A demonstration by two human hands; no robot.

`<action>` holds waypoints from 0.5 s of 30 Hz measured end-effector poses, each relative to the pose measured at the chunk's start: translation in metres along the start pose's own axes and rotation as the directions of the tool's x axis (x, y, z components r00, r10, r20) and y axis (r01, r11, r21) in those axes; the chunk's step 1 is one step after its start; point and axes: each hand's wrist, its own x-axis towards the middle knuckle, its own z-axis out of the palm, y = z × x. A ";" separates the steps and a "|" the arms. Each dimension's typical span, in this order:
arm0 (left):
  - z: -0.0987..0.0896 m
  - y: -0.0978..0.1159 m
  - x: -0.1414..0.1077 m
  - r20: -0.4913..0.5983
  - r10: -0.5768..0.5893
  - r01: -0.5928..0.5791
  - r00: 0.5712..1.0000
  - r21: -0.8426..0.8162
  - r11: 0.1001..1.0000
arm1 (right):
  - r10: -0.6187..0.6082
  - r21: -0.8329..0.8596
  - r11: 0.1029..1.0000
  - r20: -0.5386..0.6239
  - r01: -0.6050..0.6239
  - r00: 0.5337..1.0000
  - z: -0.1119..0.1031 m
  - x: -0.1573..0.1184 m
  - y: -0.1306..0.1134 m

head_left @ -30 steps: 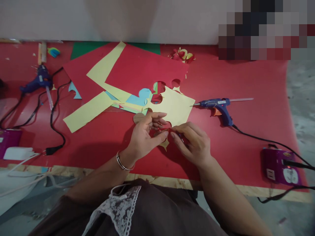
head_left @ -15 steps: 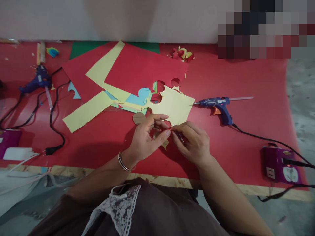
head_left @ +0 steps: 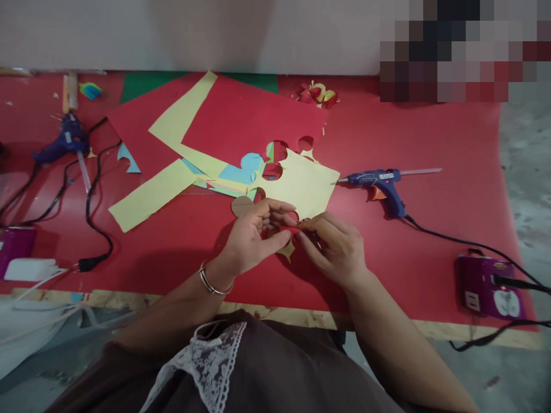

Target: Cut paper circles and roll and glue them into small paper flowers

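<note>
Between my two hands is a small red paper piece (head_left: 289, 230), mostly hidden by fingers. My left hand (head_left: 252, 238) holds it from the left, thumb below and the other fingers curved above. From the right, my right hand (head_left: 338, 246) pinches the edge of the same piece. Something slim, dark and shiny (head_left: 318, 243) shows among the right fingers; its kind is unclear. Just beyond the hands lies a cream paper sheet (head_left: 307, 186) with round cut-outs. A brown cardboard disc (head_left: 241, 206) lies by the left fingers, and a pointed yellow scrap (head_left: 287, 250) sits beneath the hands.
A blue glue gun (head_left: 383, 182) lies to the right, its nozzle at the cream sheet, its cord running to a purple power box (head_left: 491, 287). Another glue gun (head_left: 69, 137) with cables is at left. Large red paper (head_left: 253, 115) and paper scraps (head_left: 321, 93) lie farther back.
The red paper piece now shows more of its face between my hands. My left thumb has shifted slightly left, away from the right fingertips. The glue guns and sheets stay put.
</note>
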 end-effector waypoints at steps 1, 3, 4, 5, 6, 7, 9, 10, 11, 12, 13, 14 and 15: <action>0.000 0.000 0.000 0.010 0.004 -0.004 1.000 0.007 1.000 | 0.004 -0.003 1.000 0.005 -0.004 1.000 0.000 0.000 0.000; -0.001 0.001 0.000 0.023 0.000 0.000 1.000 0.017 1.000 | 0.012 -0.011 1.000 0.015 -0.012 1.000 -0.001 0.001 0.000; -0.001 0.002 0.001 0.025 -0.007 0.006 1.000 0.022 1.000 | 0.015 -0.013 1.000 0.018 -0.014 1.000 -0.001 0.001 0.000; -0.002 0.003 0.001 0.022 -0.016 0.016 1.000 0.027 1.000 | 0.016 -0.015 1.000 0.019 -0.015 1.000 -0.002 0.002 0.000; -0.002 0.004 0.001 0.018 -0.028 0.027 0.999 0.030 0.999 | 0.016 -0.015 1.000 0.021 -0.016 1.000 -0.002 0.002 0.001; -0.003 0.005 0.002 0.014 -0.041 0.040 0.999 0.030 0.999 | 0.016 -0.014 1.000 0.023 -0.016 1.000 -0.002 0.002 0.001; -0.004 0.005 0.002 0.011 -0.077 0.076 0.997 0.020 0.997 | 0.020 -0.007 1.000 0.029 -0.020 0.999 -0.002 0.003 0.001; -0.004 0.005 0.002 0.009 -0.097 0.097 0.995 0.014 0.995 | 0.025 -0.001 1.000 0.034 -0.025 0.999 -0.002 0.003 0.001; -0.005 0.005 0.003 0.003 -0.116 0.116 0.993 0.011 0.993 | 0.028 0.008 1.000 0.040 -0.028 0.999 -0.002 0.003 0.001; -0.005 0.004 0.003 -0.007 -0.129 0.129 0.992 0.013 0.991 | 0.032 0.017 0.999 0.048 -0.033 0.998 -0.002 0.003 0.001; -0.005 0.003 0.003 -0.023 -0.137 0.138 0.990 0.019 0.990 | 0.037 0.025 0.999 0.058 -0.039 0.998 -0.002 0.003 0.000; -0.004 0.001 0.003 -0.043 -0.137 0.139 0.990 0.028 0.990 | 0.043 0.032 0.998 0.066 -0.045 0.997 -0.002 0.003 0.000; -0.004 0.000 0.002 -0.062 -0.133 0.136 0.989 0.039 0.990 | 0.049 0.037 0.998 0.070 -0.051 0.996 -0.003 0.003 0.000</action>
